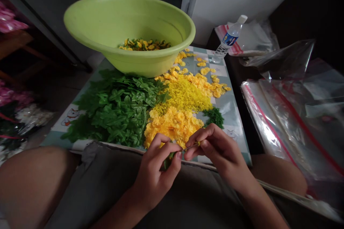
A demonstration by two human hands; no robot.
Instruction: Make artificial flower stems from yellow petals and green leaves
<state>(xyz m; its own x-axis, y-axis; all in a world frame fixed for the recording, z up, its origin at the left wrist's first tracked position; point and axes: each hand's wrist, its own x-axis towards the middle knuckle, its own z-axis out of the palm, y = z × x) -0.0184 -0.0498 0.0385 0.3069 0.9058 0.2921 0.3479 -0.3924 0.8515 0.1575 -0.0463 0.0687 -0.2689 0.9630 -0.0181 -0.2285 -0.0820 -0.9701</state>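
My left hand (162,168) is closed, thumb and forefinger pinching one end of a thin wire-like stem (189,147), with a green leaf piece (168,161) showing inside the grip. At the stem's other end, the fingertips of my right hand (221,154) press on a small yellow bit (198,143). Just beyond both hands lies a heap of yellow-orange artificial petals (174,123). Left of it spreads a pile of green artificial leaves (115,107). Behind the petals are thin yellow pieces (186,94), and a small dark green clump (215,116) sits to the right.
A large lime-green basin (129,61) holding yellow and green flowers (145,45) stands at the back of the checked table (238,128). More petals (204,84) and a water bottle (228,39) are back right. Clear plastic bags (292,121) lie farther right.
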